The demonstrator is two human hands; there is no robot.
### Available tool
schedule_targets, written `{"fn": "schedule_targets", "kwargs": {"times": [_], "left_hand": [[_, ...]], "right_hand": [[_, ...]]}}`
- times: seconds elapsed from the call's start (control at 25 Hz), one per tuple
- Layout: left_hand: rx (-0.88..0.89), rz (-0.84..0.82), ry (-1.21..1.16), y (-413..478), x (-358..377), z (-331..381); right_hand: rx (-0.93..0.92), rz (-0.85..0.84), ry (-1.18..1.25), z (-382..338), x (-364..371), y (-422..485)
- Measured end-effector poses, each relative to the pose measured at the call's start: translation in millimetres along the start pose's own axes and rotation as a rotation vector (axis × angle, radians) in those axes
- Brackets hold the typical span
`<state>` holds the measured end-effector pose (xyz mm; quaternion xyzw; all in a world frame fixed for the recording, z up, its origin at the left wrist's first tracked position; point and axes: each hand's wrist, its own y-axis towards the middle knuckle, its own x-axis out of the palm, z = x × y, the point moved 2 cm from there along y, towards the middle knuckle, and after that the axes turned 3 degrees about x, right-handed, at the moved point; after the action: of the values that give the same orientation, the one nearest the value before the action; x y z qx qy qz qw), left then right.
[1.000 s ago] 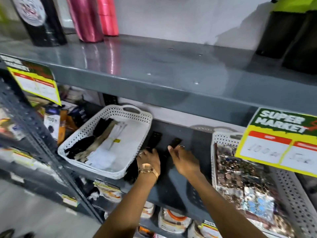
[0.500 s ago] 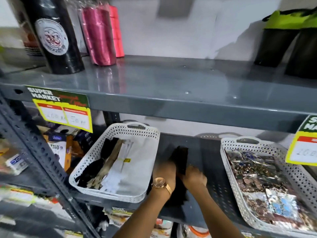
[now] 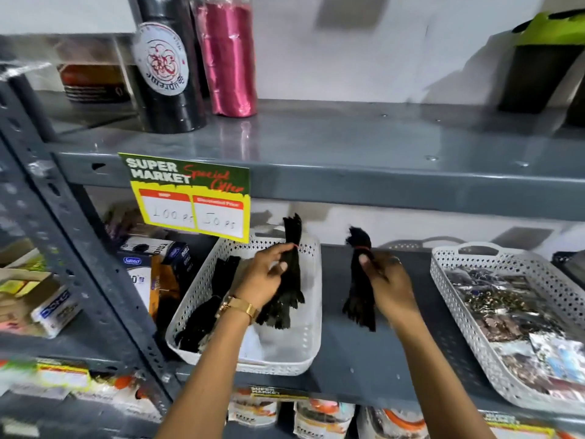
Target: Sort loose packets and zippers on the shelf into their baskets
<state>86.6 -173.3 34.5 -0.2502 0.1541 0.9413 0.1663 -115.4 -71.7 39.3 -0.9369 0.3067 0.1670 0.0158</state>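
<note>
Two zipper bundles point(image 3: 289, 274), one per hands point(image 3: 384, 282).

A grey metal shelf rack point(image 3: 348, 182) stands against a plain white wall point(image 3: 364, 52). Its perforated upright post point(image 3: 79, 248) slants down the left of the rack. A yellow and green price tag point(image 3: 190, 198) hangs from the rack's upper board edge. Soft, even light gleams on that board's glossy top.
</note>
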Motion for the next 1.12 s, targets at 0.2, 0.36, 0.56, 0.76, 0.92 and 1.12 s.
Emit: {"fn": "schedule_targets", "kwargs": {"times": [0.2,0.36,0.56,0.76,0.92,1.12], "left_hand": [[-0.076,-0.254,0.107,1.3,-14.8,-37.0],[-0.097,-0.558,0.202,-15.3,1.8,-48.3],[-0.154,-0.617,0.496,-12.2,10.8,-56.1],[-0.125,-0.652,0.718,-9.7,21.5,-61.5],[-0.041,-0.679,0.849,-13.9,22.6,-64.2],[-0.027,-0.552,0.918,-22.2,18.4,-54.6]], "right_hand": [[-0.003,-0.239,0.096,-39.0,68.6,-6.0],[0.016,-0.373,-0.408,-31.2,107.6,-9.9],[0.111,-0.549,-0.843,-4.4,142.2,-35.6],[0.182,-0.574,-1.138,4.6,150.8,-42.5],[0.139,-0.559,-1.433,1.8,156.9,-48.3],[-0.053,-0.515,-1.576,-5.0,151.5,-53.7]]}}
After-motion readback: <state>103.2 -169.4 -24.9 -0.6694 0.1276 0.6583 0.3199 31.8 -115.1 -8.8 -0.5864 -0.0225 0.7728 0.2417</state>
